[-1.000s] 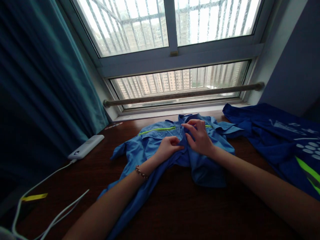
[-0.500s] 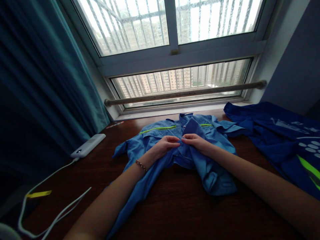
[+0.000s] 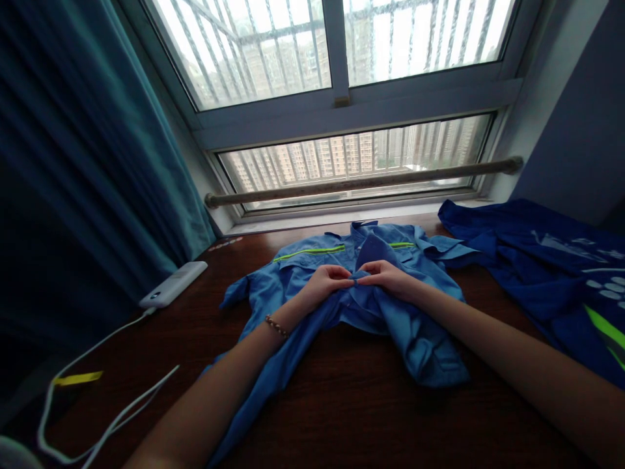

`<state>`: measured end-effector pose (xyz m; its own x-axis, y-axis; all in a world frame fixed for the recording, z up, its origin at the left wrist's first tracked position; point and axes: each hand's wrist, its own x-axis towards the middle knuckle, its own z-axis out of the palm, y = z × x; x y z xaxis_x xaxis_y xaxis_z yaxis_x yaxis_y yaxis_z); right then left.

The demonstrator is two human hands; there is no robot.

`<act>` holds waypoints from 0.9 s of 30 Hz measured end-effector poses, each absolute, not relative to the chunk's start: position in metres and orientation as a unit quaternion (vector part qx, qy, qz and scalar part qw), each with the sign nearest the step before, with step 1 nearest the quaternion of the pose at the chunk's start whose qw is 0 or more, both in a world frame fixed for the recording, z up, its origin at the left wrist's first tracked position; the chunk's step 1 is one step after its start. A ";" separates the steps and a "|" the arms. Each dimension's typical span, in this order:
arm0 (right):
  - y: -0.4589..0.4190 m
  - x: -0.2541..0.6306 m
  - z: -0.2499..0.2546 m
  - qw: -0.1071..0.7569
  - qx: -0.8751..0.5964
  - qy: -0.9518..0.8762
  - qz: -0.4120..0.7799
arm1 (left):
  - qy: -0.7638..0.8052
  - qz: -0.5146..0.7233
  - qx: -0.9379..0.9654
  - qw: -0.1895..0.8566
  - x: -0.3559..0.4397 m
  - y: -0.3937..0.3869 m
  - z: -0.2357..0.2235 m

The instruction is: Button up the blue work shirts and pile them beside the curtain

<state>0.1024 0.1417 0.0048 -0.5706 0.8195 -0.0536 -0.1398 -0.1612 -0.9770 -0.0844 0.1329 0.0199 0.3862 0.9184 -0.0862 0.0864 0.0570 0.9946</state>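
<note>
A light blue shirt [image 3: 303, 280] with neon yellow stripes lies spread on the dark wooden table [image 3: 342, 417], collar toward the window. My left hand [image 3: 326, 281] pinches the shirt's front edge near the chest; a bead bracelet sits on that wrist. My right hand [image 3: 388, 277] pinches the facing edge, its fingertips almost touching those of the left hand. Both hands are closed on the fabric at the middle of the shirt. The shirt's lower right part is bunched below my right forearm.
A darker blue garment [image 3: 541, 260] with white print and a neon stripe lies at the right. A white power bank [image 3: 173, 283] with a white cable [image 3: 97, 417] rests at the left, beside a teal curtain [image 3: 88, 163]. A window with a rail [image 3: 361, 182] stands behind the table.
My right hand came down from the collar area to meet my left hand at the shirt's front. The right front panel has been drawn toward me and bunched.
</note>
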 end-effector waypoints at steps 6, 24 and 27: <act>0.144 0.095 -0.003 0.408 -0.350 -0.636 0.553 | 0.487 0.320 0.715 0.385 -0.081 0.128 0.033; 0.128 0.084 0.000 0.424 -0.395 -0.757 0.302 | 0.449 0.264 0.607 0.600 -0.086 0.130 0.028; 0.124 0.082 0.000 0.440 -0.397 -0.759 0.270 | 0.433 0.270 0.621 0.595 -0.086 0.129 0.026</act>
<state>0.0823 0.1240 0.0002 -0.2972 0.8396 0.4546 0.3645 0.5398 -0.7588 -0.0858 0.1288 0.0261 0.4783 0.8596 -0.1799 0.2171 0.0828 0.9726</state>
